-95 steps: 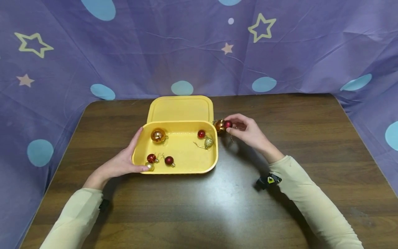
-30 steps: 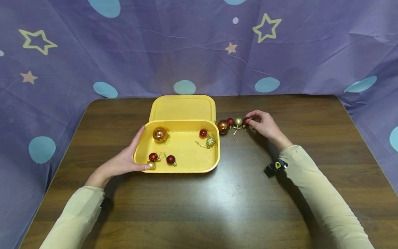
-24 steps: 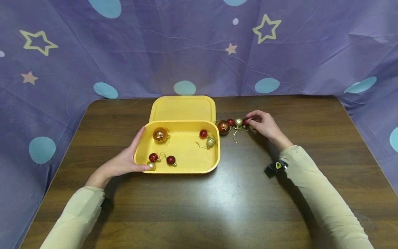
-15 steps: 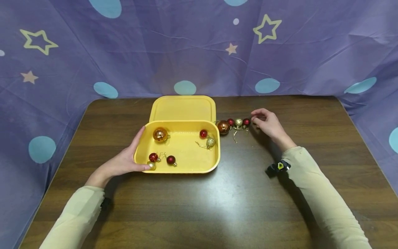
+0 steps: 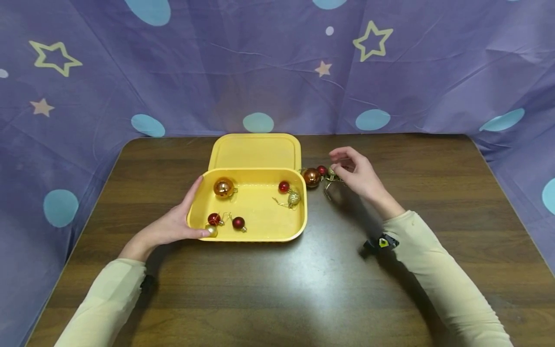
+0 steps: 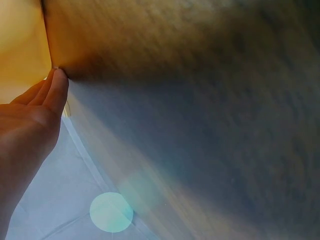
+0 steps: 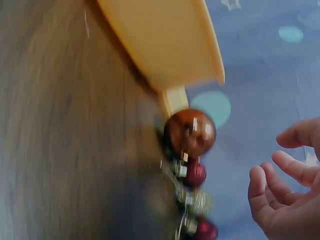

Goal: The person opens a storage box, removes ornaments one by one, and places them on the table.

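Note:
My left hand (image 5: pixel 171 226) holds a yellow plastic box (image 5: pixel 269 239) at its left end, thumb over the front-left corner and fingers along the outer wall. In the box lie a shiny orange bauble (image 5: pixel 223 188), several small red and gold baubles, including a dark red one (image 5: pixel 238 222). To the box's right, a row holds a large orange bauble (image 5: pixel 311 177), a small red bauble (image 5: pixel 322 170), a gold bauble (image 7: pixel 200 202) and a dark red bauble (image 7: pixel 206 230). Above this row hovers my right hand (image 5: pixel 360 176), fingers loosely bent, holding nothing; it hides the row's right end in the head view.
Behind the box lies its flat yellow lid (image 5: pixel 255 152). Everything stands on a brown wooden table (image 5: pixel 260 289), with a purple star-patterned cloth (image 5: pixel 277 72) hanging behind its far edge. Gold strings trail from the baubles.
My right hand set the dark red bauble at the row's right end and let go, drew off to the right, then came back left above the row. My left hand stayed on the box.

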A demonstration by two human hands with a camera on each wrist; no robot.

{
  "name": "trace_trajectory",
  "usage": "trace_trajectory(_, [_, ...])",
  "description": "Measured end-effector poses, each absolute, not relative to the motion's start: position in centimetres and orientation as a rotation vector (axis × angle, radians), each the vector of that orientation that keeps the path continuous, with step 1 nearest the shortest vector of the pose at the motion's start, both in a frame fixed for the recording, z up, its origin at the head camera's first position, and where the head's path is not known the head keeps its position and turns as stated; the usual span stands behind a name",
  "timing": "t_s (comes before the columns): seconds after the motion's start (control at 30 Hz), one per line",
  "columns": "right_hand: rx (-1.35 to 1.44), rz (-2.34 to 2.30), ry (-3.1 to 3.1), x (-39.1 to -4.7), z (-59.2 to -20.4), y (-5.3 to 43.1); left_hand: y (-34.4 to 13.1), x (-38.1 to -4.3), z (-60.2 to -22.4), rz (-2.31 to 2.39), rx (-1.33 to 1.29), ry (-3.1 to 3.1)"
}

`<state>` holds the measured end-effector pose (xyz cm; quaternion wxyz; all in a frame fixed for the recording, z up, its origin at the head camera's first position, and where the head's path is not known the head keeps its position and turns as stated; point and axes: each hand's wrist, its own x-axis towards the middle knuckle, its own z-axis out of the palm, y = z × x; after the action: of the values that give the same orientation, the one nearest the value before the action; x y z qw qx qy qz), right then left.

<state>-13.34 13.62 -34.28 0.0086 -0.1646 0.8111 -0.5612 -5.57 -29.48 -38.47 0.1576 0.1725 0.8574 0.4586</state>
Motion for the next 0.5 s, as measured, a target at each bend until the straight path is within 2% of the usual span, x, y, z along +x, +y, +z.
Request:
trace_trajectory(0.23, [-0.728,-1.78,2.457,-13.7,-36.3,11.6,-29.6,-5.7,-38.4,1.304,0.505,2.462])
trace_trajectory(0.5, [-1.083,-1.689,2.397,-12.9,-36.2,8.5,-29.6,-5.6,-38.4,1.286,0.491,2.473])
